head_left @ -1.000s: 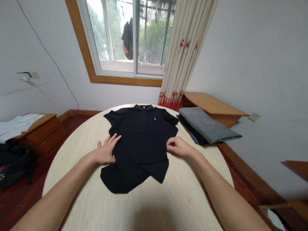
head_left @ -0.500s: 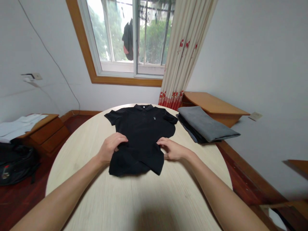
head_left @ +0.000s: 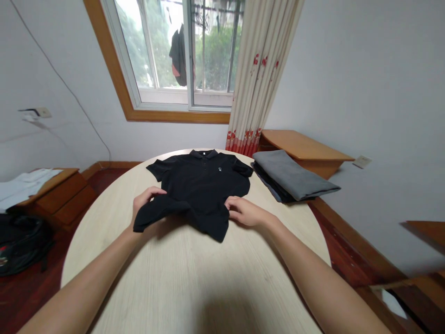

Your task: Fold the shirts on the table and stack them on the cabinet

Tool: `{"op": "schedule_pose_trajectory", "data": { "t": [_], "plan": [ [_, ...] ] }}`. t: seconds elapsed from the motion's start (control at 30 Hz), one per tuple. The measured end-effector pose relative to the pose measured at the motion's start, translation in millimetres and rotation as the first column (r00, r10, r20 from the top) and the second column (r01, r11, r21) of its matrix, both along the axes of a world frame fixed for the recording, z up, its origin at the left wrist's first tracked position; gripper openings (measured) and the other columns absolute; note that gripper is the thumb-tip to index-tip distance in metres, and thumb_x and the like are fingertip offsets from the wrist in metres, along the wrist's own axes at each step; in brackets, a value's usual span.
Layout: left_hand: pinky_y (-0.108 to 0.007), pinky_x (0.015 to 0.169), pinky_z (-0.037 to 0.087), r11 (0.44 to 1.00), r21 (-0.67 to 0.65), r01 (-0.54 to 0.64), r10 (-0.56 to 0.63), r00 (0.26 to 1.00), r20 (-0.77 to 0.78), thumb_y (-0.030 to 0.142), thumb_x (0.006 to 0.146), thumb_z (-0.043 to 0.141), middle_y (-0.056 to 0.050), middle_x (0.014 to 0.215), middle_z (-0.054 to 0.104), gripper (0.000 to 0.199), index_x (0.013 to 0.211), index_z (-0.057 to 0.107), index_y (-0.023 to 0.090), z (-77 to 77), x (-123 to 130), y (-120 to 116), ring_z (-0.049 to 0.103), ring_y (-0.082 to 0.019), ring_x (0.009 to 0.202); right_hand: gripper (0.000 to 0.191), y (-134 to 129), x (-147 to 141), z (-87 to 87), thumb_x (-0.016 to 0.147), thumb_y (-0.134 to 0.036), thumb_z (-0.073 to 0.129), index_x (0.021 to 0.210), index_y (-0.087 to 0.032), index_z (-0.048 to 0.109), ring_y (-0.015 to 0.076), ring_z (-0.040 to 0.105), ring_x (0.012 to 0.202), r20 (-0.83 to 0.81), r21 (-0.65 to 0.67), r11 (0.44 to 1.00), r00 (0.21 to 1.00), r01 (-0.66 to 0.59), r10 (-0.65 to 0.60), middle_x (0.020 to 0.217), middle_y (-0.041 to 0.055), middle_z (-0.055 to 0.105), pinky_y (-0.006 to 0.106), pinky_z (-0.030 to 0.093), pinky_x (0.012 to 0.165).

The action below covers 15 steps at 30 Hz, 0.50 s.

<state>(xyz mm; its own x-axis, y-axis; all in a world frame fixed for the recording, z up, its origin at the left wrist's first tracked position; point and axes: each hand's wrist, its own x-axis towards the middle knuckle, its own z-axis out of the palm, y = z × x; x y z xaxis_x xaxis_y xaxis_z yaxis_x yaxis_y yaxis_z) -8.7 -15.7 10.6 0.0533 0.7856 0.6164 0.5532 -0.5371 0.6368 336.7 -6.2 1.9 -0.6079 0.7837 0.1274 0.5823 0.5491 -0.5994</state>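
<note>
Gripping the black shirt on the table, the left hand holds one near corner raised; the right hand pinches the opposite edge, probably steadying it. The collar lies flat, farthest away.

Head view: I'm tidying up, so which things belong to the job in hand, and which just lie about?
Job: black polo shirt, left hand, right hand, round table.
Seemingly lying about: folded gray cloth, black bag, white papers or cloth.
</note>
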Motion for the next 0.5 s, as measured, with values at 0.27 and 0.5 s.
{"op": "schedule_pose_trajectory", "data": {
  "t": [0.27, 0.5],
  "plan": [
    [-0.035, 0.07, 0.054, 0.989, 0.082, -0.121, 0.108, 0.984, 0.145, 0.044, 0.075, 0.057, -0.005, 0.078, 0.07, 0.024, 0.081, 0.062, 0.021, 0.2, -13, 11, 0.066, -0.023, 0.076, 0.052, 17, 52, 21.5, 0.08, -0.076, 0.054, 0.08, -0.024, 0.049, 0.0157, 0.044, 0.067, -0.526, -0.023, 0.874, 0.738, 0.485, -0.423, 0.07, -0.0014, 0.047, 0.026, 0.038, 0.061],
    [-0.036, 0.075, 0.056, 0.991, 0.082, -0.104, 0.09, 0.983, 0.16, 0.031, 0.062, 0.058, -0.004, 0.086, 0.072, 0.031, 0.09, 0.066, 0.02, 0.5, -15, 16, 0.068, -0.025, 0.084, 0.057, 25, 48, 9.8, 0.074, -0.081, 0.054, 0.081, -0.024, 0.049, 0.0137, 0.042, 0.059, -0.554, -0.103, 0.814, 0.646, 0.572, -0.525, 0.067, -0.003, 0.046, 0.024, 0.036, 0.054]
  ]
}}
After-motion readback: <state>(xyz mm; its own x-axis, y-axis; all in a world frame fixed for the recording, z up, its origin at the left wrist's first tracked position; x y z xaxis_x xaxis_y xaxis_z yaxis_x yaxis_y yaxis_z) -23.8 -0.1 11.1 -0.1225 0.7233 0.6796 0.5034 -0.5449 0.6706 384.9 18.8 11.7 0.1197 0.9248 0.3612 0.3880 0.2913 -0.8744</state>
